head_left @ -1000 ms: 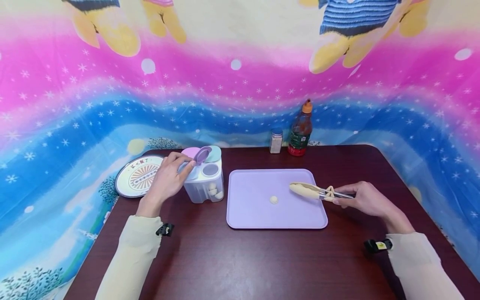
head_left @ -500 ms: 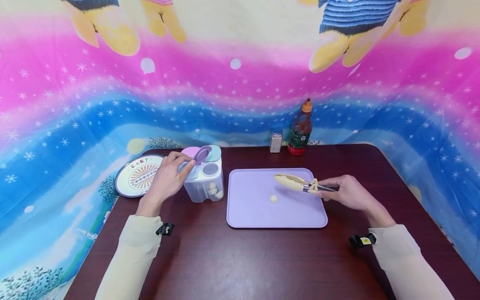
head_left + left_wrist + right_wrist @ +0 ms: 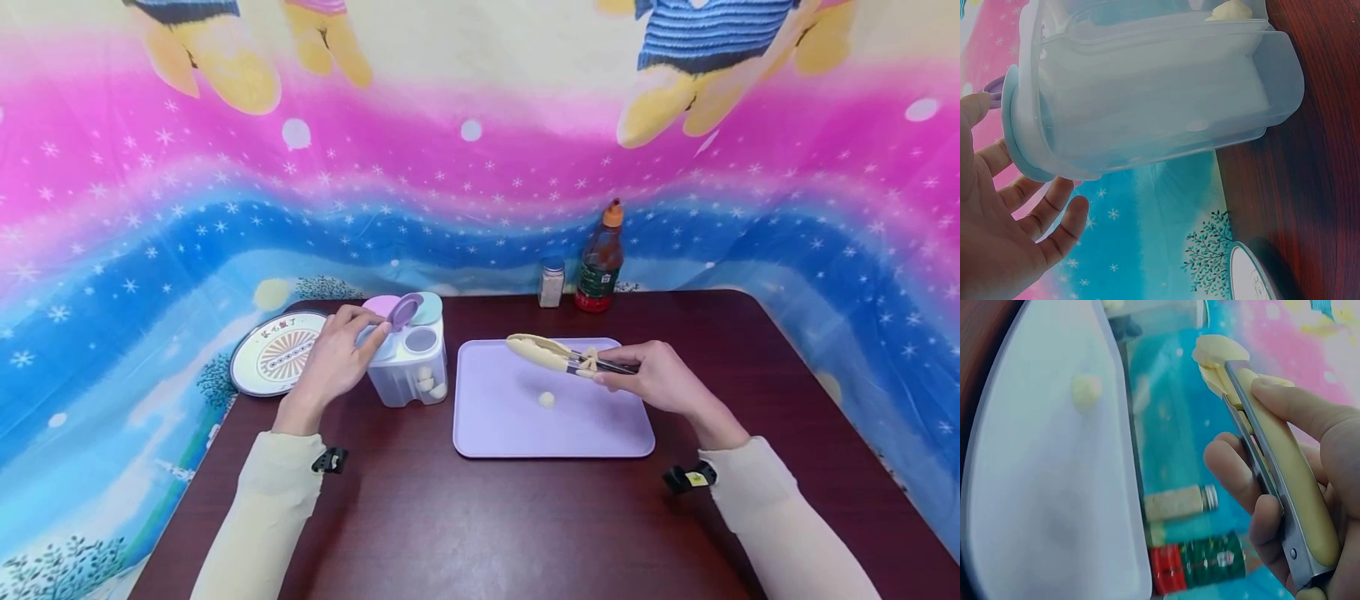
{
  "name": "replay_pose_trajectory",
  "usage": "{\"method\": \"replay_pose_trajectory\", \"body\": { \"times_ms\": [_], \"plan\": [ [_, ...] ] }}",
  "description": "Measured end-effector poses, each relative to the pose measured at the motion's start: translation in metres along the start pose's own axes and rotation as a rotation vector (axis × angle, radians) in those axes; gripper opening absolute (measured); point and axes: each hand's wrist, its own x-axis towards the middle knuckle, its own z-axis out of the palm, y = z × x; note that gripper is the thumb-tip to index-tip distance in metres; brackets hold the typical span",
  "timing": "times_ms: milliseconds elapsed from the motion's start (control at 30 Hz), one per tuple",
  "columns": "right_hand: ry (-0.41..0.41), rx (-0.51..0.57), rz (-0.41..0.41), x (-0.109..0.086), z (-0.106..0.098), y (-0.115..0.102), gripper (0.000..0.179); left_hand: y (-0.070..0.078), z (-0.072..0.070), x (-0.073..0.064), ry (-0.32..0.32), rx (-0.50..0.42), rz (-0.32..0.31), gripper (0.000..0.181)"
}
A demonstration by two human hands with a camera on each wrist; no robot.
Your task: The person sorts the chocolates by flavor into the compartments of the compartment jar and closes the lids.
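My left hand [image 3: 337,354] pinches the raised purple lid [image 3: 405,310] of a clear divided storage box [image 3: 401,379]. Under that lid a round opening shows, and a few pale pieces [image 3: 426,379] lie inside the box. In the left wrist view, the thumb touches the purple lid [image 3: 996,91], while the other fingers spread beside the pale blue lid [image 3: 1013,134]. My right hand [image 3: 660,383] grips cream-tipped metal tongs [image 3: 538,353] above the lilac tray [image 3: 480,429]. Whether the tong tips hold anything, I cannot tell. One small whitish ball [image 3: 547,400] rests on the tray.
A patterned plate [image 3: 258,367] lies left of the box, partly behind my left hand. Behind the tray stand a small shaker jar [image 3: 551,286] and a red sauce bottle [image 3: 597,271]. A printed cloth [image 3: 480,183] hangs along the table's back edge.
My right hand has carried the tongs leftward across the tray toward the storage box, with the tips rising slightly. My left hand and the purple lid stay where they were.
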Motion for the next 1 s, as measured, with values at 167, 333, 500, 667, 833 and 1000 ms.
{"method": "replay_pose_trajectory", "body": {
  "times_ms": [167, 333, 500, 667, 833, 1000],
  "plan": [
    [0.030, 0.024, -0.034, 0.007, 0.008, -0.017, 0.048, 0.000, 0.001, 0.000, 0.009, 0.004, 0.007, 0.055],
    [0.041, 0.044, -0.049, 0.015, 0.017, -0.034, 0.047, 0.001, 0.001, 0.000, 0.010, 0.004, 0.008, 0.054],
    [0.031, 0.058, -0.082, 0.023, 0.025, -0.052, 0.043, 0.001, 0.001, 0.000, 0.008, -0.003, 0.008, 0.054],
    [0.038, 0.051, -0.128, 0.029, 0.032, -0.071, 0.042, 0.001, 0.000, 0.000, 0.010, -0.003, 0.008, 0.053],
    [0.037, 0.043, -0.154, 0.037, 0.038, -0.086, 0.041, 0.002, -0.001, 0.000, 0.001, -0.005, -0.006, 0.056],
    [0.034, 0.037, -0.174, 0.043, 0.045, -0.096, 0.040, 0.002, 0.000, 0.000, -0.001, -0.004, -0.011, 0.057]
  ]
}}
